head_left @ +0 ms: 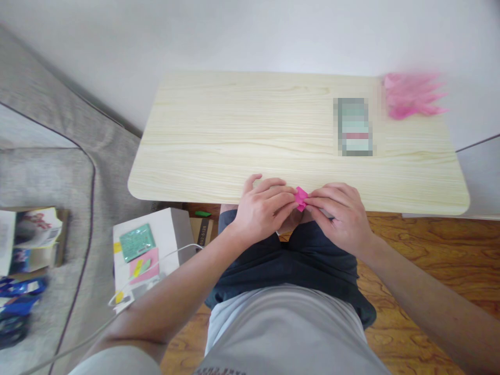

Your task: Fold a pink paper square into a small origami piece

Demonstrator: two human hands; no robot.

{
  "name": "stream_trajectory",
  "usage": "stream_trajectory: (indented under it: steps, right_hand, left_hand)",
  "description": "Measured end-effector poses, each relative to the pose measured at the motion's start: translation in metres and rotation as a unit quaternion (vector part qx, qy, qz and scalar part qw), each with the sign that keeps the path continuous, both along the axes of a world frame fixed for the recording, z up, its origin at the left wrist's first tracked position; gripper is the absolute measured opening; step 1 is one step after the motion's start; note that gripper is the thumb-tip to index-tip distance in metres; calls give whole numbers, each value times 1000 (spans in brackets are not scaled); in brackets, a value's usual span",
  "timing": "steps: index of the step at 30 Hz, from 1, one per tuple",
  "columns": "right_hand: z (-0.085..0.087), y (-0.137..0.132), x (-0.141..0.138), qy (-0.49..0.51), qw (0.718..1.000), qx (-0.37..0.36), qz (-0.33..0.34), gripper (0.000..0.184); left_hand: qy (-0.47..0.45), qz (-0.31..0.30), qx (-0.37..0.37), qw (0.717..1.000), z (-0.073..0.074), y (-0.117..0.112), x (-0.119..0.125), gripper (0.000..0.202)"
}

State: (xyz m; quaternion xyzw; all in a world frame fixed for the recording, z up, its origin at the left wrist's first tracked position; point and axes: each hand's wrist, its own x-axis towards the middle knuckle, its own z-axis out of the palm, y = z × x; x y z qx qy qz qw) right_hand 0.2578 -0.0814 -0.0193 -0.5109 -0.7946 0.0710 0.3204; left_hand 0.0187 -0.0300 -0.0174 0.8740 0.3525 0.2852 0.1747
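A small piece of folded pink paper (pixel 301 198) is pinched between my two hands at the table's front edge. My left hand (pixel 265 205) grips its left side with thumb and fingers, the little finger side resting by the tabletop. From the right, my right hand (pixel 341 213) holds the other side between thumb and fingertips. Parts of the paper are hidden under the fingers. At the table's far right corner lies a pink spiky paper piece (pixel 414 96), blurred in the picture.
On the pale wooden table (pixel 234 125) lies a pixelated phone-shaped object (pixel 354 127). Left below stands a white box (pixel 167 229) bearing a green packet (pixel 137 242) and pink paper sheets (pixel 144 264). A white cable (pixel 167 255) crosses there. The grey sofa (pixel 109 182) is on the left.
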Motion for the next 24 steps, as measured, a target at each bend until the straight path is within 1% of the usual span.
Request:
stream_trajectory:
  steps: [4, 8, 11, 14, 17, 21, 24]
  right_hand:
    - [2, 1, -1, -32, 999, 0, 3, 17]
    - [0, -1, -7, -40, 999, 7, -19, 13]
    - [-3, -3, -10, -36, 999, 18, -36, 14]
    - [-4, -2, -10, -31, 999, 13, -39, 14]
    - [0, 3, -10, -26, 999, -12, -42, 9]
    - [10, 16, -9, 4, 996, -78, -48, 14]
    - [13, 21, -8, 27, 991, -115, -65, 18]
  left_hand:
    - [-20, 16, 7, 1000, -3, -2, 5, 13]
    - [-26, 44, 19, 999, -5, -4, 7, 12]
    - [-28, 43, 23, 998, -7, -4, 6, 11]
    - [-24, 38, 18, 999, -7, -3, 4, 11]
    - [-23, 39, 20, 999, -5, -3, 5, 10]
    - [-34, 71, 7, 997, 0, -3, 9, 12]
    - [-22, 95, -11, 995, 4, -4, 11, 13]
